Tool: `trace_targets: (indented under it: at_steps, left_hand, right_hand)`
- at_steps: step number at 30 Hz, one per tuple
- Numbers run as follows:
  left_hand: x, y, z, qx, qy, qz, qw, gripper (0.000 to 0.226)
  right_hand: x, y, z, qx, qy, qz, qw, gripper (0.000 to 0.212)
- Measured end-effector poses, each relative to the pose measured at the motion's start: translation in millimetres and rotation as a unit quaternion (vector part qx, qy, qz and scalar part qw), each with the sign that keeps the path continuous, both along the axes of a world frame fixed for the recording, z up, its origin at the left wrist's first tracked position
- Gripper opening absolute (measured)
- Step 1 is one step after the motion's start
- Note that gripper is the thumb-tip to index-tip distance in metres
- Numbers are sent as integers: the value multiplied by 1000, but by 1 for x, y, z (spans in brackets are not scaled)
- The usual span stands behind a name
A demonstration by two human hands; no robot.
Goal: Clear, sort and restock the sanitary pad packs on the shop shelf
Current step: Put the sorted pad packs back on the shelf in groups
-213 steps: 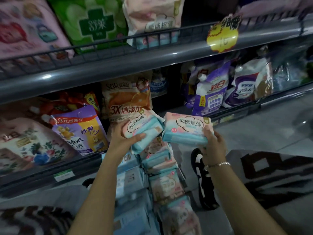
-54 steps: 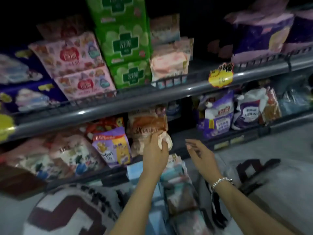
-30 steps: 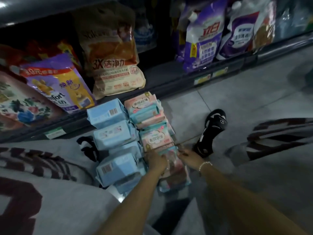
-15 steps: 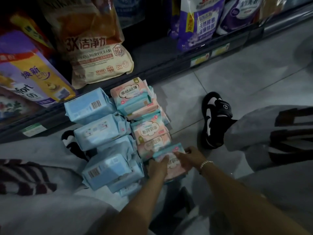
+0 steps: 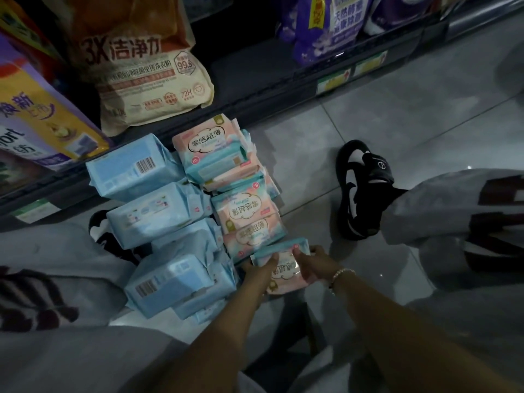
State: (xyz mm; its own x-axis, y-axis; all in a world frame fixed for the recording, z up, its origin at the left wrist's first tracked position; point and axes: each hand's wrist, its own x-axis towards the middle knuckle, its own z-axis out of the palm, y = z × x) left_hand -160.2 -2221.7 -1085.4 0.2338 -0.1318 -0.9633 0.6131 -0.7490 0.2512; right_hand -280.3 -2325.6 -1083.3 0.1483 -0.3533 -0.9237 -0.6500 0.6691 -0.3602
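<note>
A pink pad pack (image 5: 285,269) is held between both hands at the near end of the stock laid out on the floor (image 5: 397,131). The left hand (image 5: 259,268) is curled round the pack's left edge, fingers over its upper corner. The right hand (image 5: 313,260) grips the right edge, fingers bent across the face; a beaded bracelet (image 5: 341,275) is worn on that wrist. The pack is tilted, its far edge raised, and whether its underside touches the floor cannot be told.

The step in hand is judged to be the pick-up of one pack from the floor for restocking. The next move is expected to call for a clean lift clear of the neighbouring packs, then a reach up to the pad shelf, which is not in view.

Just beyond the held pack, a row of pink packs (image 5: 246,219) is seen overlapping, running away towards the front edge of the bottom shelf (image 5: 255,106). Touching that row on the left, a row of blue packs (image 5: 158,217) is stacked, barcodes showing. The farthest packs lie against the shelf's front edge.

On the bottom shelf, a tan detergent bag (image 5: 147,72) stands behind the rows, a purple softener bag (image 5: 37,117) at the left end and purple refill pouches (image 5: 331,21) towards the right. A black sandal (image 5: 361,188) rests on the floor, well apart to the right of the packs. Grey clothing (image 5: 453,211) is seen at either side.
</note>
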Motion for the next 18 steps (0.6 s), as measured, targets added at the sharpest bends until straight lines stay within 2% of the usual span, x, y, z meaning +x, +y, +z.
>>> trace_targets:
  at_steps: [4,6,7,8,10,11,15,18]
  left_hand:
    - [0,-19,34,-35,-25,23,999,108]
    - [2,-30,45,-78,-23,62,995,127]
    - [4,-36,50,-101,-24,70,992,127]
    - [8,-42,59,-134,-26,73,988,114]
    - [16,-53,79,-186,-36,78,979,82]
    - [21,-59,88,-210,-33,83,974,83]
    - [47,-75,134,-309,-20,58,949,92]
    - [72,-85,171,-357,-41,21,933,92]
  right_hand:
    - [3,-20,14,-30,-22,-16,999,49]
    - [8,-31,30,-36,-45,-38,998,59]
    - [11,-37,40,-41,-54,-42,997,65]
    - [15,-43,54,-58,-69,-42,995,66]
    - [24,-56,86,-112,-105,-31,988,47]
    - [27,-61,105,-138,-119,-26,983,39]
    - [40,-83,176,-198,-178,36,963,32]
    - [52,-97,223,-230,-191,117,947,41]
